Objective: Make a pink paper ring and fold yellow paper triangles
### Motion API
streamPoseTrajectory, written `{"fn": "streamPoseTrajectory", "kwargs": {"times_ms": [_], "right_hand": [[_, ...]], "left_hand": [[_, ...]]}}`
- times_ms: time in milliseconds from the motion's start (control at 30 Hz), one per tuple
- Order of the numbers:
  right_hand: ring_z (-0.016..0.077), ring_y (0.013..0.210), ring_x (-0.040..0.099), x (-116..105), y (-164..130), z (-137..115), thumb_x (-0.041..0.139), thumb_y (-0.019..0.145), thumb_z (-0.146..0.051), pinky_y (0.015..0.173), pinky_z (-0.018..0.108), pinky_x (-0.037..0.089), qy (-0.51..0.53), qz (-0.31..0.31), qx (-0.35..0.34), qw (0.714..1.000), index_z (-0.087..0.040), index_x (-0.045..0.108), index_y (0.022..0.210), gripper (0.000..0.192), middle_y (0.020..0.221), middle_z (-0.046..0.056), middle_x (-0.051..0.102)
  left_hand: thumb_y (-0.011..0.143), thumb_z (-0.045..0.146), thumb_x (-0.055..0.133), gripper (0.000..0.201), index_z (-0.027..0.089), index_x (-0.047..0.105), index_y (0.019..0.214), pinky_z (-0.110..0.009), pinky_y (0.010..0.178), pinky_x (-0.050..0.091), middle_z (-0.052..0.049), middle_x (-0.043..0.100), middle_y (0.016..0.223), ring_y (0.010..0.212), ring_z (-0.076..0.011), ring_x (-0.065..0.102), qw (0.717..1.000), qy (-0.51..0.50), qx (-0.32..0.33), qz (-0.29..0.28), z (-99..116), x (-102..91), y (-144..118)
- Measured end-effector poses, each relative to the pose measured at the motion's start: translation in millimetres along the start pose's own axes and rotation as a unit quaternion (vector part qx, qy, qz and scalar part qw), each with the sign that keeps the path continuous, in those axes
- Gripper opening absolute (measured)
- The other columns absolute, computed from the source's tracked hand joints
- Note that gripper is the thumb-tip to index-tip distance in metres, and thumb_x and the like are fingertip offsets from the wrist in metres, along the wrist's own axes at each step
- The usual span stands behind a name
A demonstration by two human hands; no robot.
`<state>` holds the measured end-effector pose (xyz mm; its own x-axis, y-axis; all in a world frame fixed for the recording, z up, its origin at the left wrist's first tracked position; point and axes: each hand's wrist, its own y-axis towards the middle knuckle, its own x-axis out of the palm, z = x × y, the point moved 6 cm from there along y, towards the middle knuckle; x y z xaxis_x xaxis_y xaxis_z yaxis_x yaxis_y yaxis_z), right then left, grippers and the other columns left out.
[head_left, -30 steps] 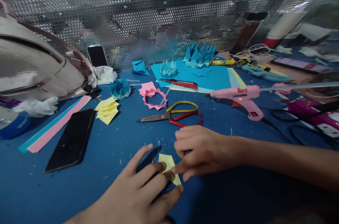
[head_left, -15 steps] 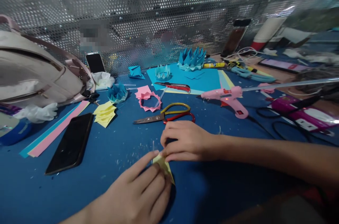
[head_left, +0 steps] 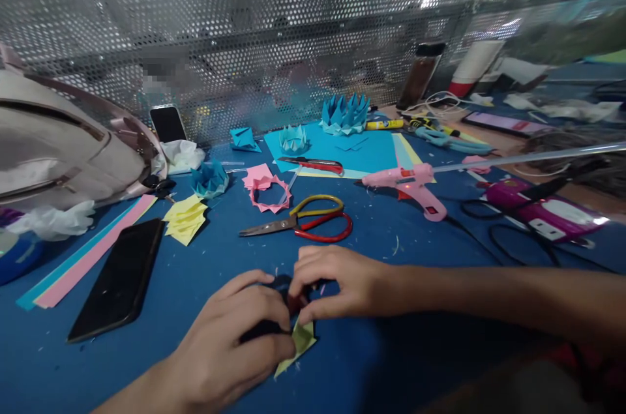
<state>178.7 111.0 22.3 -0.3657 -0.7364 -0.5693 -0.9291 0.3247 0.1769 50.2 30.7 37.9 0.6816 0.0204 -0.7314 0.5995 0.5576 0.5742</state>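
Note:
A small yellow piece of folded paper (head_left: pixel 303 340) lies near the front of the blue table, under the fingertips of both hands. My left hand (head_left: pixel 244 323) has its fingers curled, with the thumb on the paper's left side. At the paper's upper edge, my right hand (head_left: pixel 337 280) pinches with thumb and fingers. Part of the paper is hidden beneath the fingers. Scissors (head_left: pixel 298 218) with yellow and red handles lie just beyond the hands. A stack of yellow folded papers (head_left: pixel 186 218) is farther left, close to a pink paper ring (head_left: pixel 268 193).
A pink glue gun (head_left: pixel 403 182) with a long stick lies at right, near a purple power strip (head_left: pixel 542 212). A black phone (head_left: pixel 117 277) and paper strips (head_left: pixel 92 251) lie left. Behind are a red cutter (head_left: pixel 317 165), blue paper crowns (head_left: pixel 345 115) and a bag (head_left: pixel 63 140).
The yellow paper has turned and now points toward the lower left. My left hand has shifted its grip, its fingers more arched. The view has swung slightly, uncovering the scissors' red handle.

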Motion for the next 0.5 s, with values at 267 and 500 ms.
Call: {"fn": "streamPoseTrajectory", "kwargs": {"times_ms": [267, 500], "right_hand": [[0.0122, 0.066, 0.047, 4.3, -6.5, -1.0, 0.063, 0.086, -0.018, 0.064, 0.025, 0.036, -0.083, 0.063, 0.062, 0.993, -0.016, 0.057, 0.066, 0.021, 0.062, -0.002, 0.056], [0.0111, 0.058, 0.034, 4.4, -13.6, 2.1, 0.059, 0.082, -0.017, 0.063, 0.029, 0.028, -0.205, 0.086, 0.055, 0.973, -0.018, 0.032, 0.054, 0.038, 0.051, -0.005, 0.041]], "left_hand": [[0.101, 0.006, 0.04, 0.03, 0.017, 0.067, 0.106, -0.027, 0.094, 0.05, -0.006, 0.067, 0.098, 0.095, -0.0138, 0.064, 0.997, -0.005, -0.073, 0.031, -11.5, -14.3, -1.5], [0.106, 0.009, 0.037, 0.038, 0.02, 0.073, 0.105, -0.017, 0.11, 0.04, 0.007, 0.075, 0.101, 0.093, -0.0063, 0.068, 0.962, 0.255, 0.089, -0.028, 33.8, 16.2, -13.2]]}}
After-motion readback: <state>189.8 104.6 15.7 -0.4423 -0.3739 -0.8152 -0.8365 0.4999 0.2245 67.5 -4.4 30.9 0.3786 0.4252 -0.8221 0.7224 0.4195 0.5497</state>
